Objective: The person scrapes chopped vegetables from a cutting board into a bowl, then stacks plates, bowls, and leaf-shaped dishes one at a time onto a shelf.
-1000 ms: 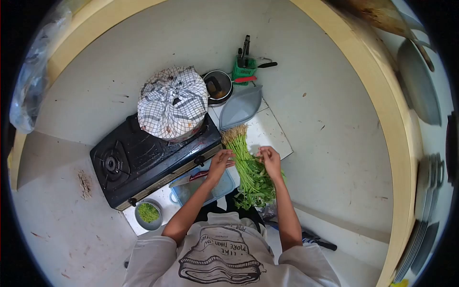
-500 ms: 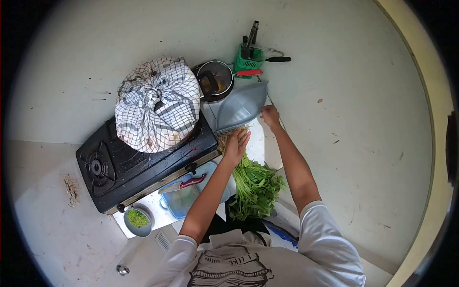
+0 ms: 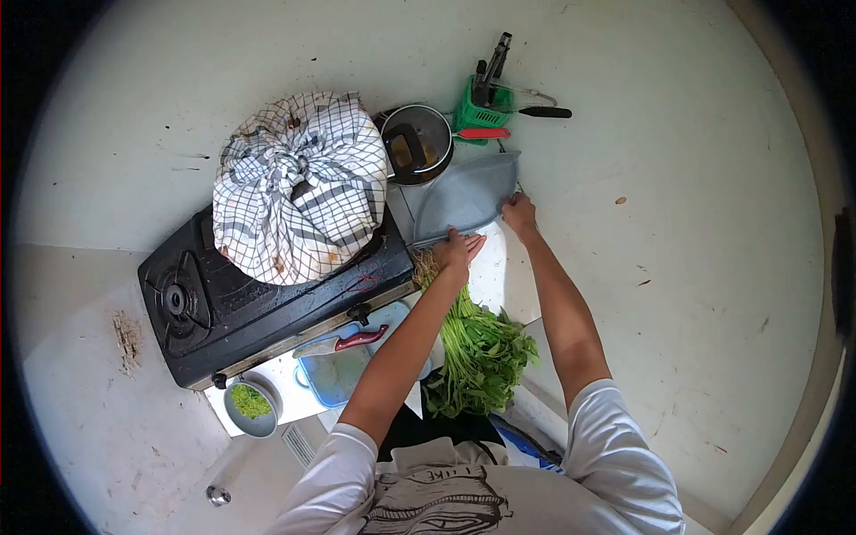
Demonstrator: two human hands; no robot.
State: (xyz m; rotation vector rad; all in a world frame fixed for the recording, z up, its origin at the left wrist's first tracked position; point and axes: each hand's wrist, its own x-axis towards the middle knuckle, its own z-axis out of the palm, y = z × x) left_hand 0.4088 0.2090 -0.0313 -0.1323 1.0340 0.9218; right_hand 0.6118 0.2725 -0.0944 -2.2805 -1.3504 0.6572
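A grey corner-shaped strainer basket [image 3: 464, 198] lies tilted behind the stove's right end. My right hand [image 3: 519, 214] is closed on its right corner. At the near rim, my left hand [image 3: 455, 251] has its thumb side against the edge, while its other fingers stretch to the right. Under my left wrist rests a bunch of leafy green vegetables [image 3: 486, 361], its roots toward the stove and its leaves toward me. A red-handled knife [image 3: 357, 339] lies across a blue plastic container [image 3: 334, 374], partly hidden by my left forearm.
A black gas stove [image 3: 267, 308] carries a large bundle in checked cloth [image 3: 299, 187]. Behind the basket stand a pot [image 3: 434, 134] with a red-handled strainer [image 3: 481, 134] and a green utensil holder [image 3: 481, 114]. A bowl of chopped greens [image 3: 252, 406] sits at front left.
My left hand has moved from the vegetable roots up to the basket's near rim. My right hand now grips the basket's corner. The view has shifted slightly.
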